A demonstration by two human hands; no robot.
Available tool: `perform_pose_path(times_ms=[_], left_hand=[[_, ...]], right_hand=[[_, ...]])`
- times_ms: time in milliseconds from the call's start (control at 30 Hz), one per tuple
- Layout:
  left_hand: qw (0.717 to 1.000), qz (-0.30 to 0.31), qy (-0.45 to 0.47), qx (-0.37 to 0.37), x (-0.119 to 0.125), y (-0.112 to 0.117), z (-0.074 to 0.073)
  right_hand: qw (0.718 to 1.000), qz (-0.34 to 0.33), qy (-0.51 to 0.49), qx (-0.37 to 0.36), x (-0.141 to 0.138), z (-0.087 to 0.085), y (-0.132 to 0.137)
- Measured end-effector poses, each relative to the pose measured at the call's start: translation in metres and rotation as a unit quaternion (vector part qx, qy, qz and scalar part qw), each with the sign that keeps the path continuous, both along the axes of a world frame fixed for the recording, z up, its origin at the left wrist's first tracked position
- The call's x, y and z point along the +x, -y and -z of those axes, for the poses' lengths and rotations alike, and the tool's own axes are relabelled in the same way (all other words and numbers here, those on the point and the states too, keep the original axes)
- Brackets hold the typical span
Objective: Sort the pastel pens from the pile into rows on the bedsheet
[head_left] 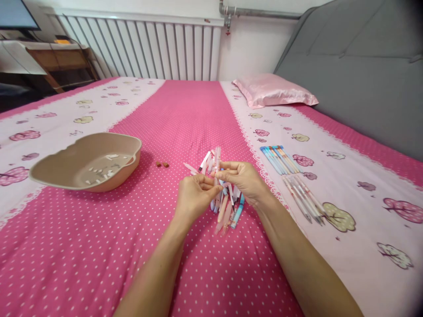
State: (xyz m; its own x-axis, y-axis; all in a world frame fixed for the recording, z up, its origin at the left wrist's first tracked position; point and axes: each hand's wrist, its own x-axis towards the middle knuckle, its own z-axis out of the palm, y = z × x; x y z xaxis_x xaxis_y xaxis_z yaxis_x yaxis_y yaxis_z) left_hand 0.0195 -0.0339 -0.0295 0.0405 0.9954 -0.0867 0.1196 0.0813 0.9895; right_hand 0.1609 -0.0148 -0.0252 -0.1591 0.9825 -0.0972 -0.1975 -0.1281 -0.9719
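Observation:
Over a loose pile of pen parts [228, 211], both my hands come together with their fingertips almost touching. My right hand [244, 178] pinches a clear pink pen piece [217, 155], which stands roughly upright above the fingers. With thumb and fingers pressed together, my left hand [195, 193] meets it from the other side; whatever lies in its pinch is hidden. Pink, peach and light blue barrels, thin white refills and a blue cap [238, 211] make up the pile, partly covered by the hands.
A beige basin [79, 145] with small white pieces stands left, near two small brown blocks [161, 164]. On the right lie a row of blue-capped pens [280, 159] and several clear pens [304, 198]. A pink pillow [274, 89] rests by the grey headboard [357, 75].

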Motion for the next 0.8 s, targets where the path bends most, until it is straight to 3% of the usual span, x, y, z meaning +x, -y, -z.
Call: perform_pose_path(times_ms=[200, 367, 533, 667, 733, 800], left_hand=[[0.997, -0.017, 0.077, 0.020, -0.001, -0.004, 0.001], [0.985, -0.098, 0.132, 0.058, -0.005, -0.006, -0.001], [0.982, -0.109, 0.126, 0.089, -0.003, -0.013, -0.002], [0.977, -0.120, -0.007, 0.178, -0.005, -0.005, 0.004], [0.948, -0.162, -0.154, 0.226, -0.015, 0.012, 0.012], [0.913, -0.164, -0.297, 0.228, -0.033, 0.036, 0.025]], right_hand=[[0.997, -0.050, 0.010, 0.062, -0.001, 0.003, -0.001], [0.983, -0.067, 0.142, 0.094, -0.004, 0.007, -0.002], [0.976, -0.005, 0.184, 0.119, -0.015, 0.010, 0.001], [0.973, 0.081, 0.178, 0.125, -0.015, 0.024, 0.009], [0.967, 0.126, 0.182, 0.125, -0.010, 0.037, 0.019], [0.965, 0.161, 0.164, 0.124, -0.002, 0.053, 0.033]])
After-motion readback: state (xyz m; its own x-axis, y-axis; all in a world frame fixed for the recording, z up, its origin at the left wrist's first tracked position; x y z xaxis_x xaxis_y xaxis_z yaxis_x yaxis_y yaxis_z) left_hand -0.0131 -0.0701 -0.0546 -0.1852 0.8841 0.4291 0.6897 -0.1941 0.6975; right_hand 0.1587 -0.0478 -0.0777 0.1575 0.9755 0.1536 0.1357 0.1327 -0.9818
